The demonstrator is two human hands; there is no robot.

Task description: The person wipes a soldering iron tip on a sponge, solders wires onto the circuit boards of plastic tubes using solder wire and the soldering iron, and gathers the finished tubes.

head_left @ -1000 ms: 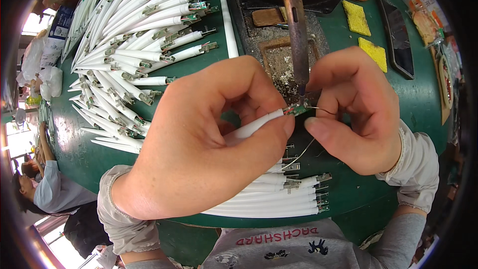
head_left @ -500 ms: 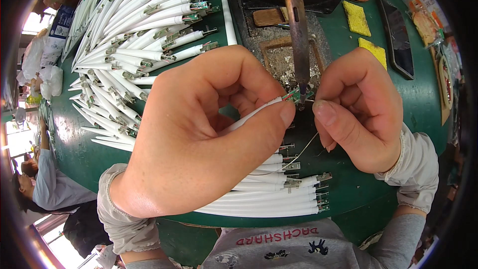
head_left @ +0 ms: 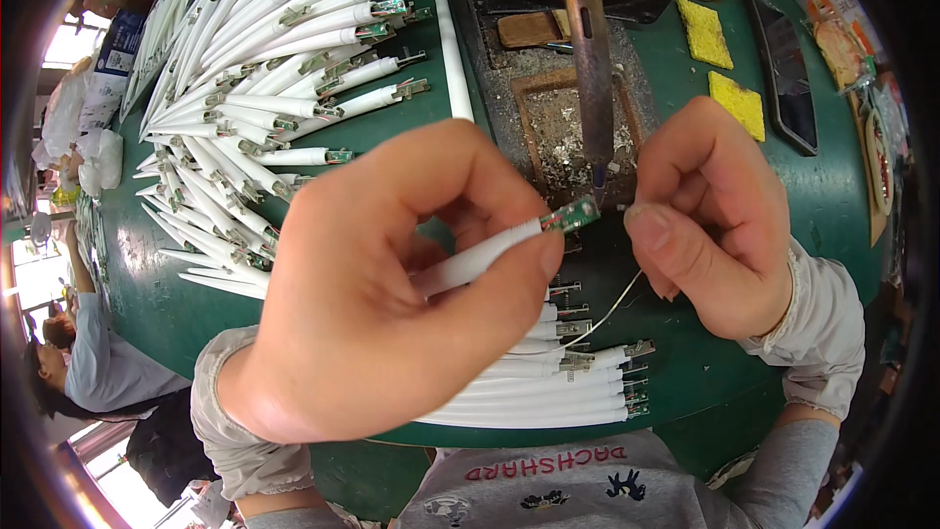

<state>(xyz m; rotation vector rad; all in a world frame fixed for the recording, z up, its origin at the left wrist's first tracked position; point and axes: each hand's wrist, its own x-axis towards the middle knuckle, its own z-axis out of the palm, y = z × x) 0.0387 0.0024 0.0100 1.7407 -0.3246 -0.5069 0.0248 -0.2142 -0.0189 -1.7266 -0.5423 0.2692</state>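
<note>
My left hand (head_left: 392, 294) is closed around a white tapered tube (head_left: 478, 263), pinched between thumb and fingers. A small green circuit board (head_left: 573, 216) with thin red wires sticks out of its end. My right hand (head_left: 715, 211) pinches a thin solder wire (head_left: 617, 306), which trails down across the tubes below. Between the hands a soldering iron (head_left: 592, 78) hangs tip down from a brass-collared holder. Its tip is just above and right of the board, apart from it by a small gap.
A heap of white tubes with boards (head_left: 284, 49) covers the table's left. More tubes (head_left: 548, 397) lie in a row near me. Behind the tip sits a tray of solder scraps (head_left: 563, 127). Yellow sponges (head_left: 736, 106) and a black phone (head_left: 783, 69) lie right. A person (head_left: 108, 343) sits far left.
My left hand has drawn the tube and its board down and away from the iron's tip, and the board is turned. My right hand has shifted slightly right with the solder wire.
</note>
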